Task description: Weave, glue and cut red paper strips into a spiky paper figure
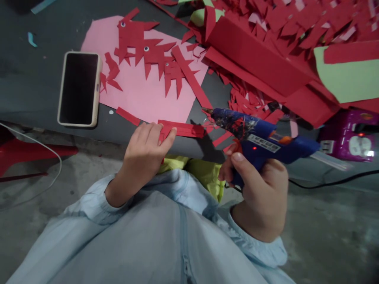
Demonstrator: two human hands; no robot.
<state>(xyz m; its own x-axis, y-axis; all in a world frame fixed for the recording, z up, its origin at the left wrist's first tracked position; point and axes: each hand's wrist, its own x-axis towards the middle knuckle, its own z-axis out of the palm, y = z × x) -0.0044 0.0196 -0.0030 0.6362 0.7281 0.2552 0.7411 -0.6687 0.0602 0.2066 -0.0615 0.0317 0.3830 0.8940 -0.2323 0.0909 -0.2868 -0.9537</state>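
Note:
My left hand is at the table's near edge, its fingers and thumb closed over a folded red paper strip; part of the strip is hidden under the fingers. My right hand grips the handle of a blue hot glue gun. Its nozzle points left, above the table and to the right of the strip, and a clear glue stick sticks out of its back. A red light glows on its side. Behind the strip, on a pink sheet, lie several red paper cut-outs, some with googly eyes.
A phone with a dark screen lies at the left. Red folded paper and a heap of red cut-outs fill the far right. A purple box with a red light stands at right, near a black cord. A red stool is at lower left.

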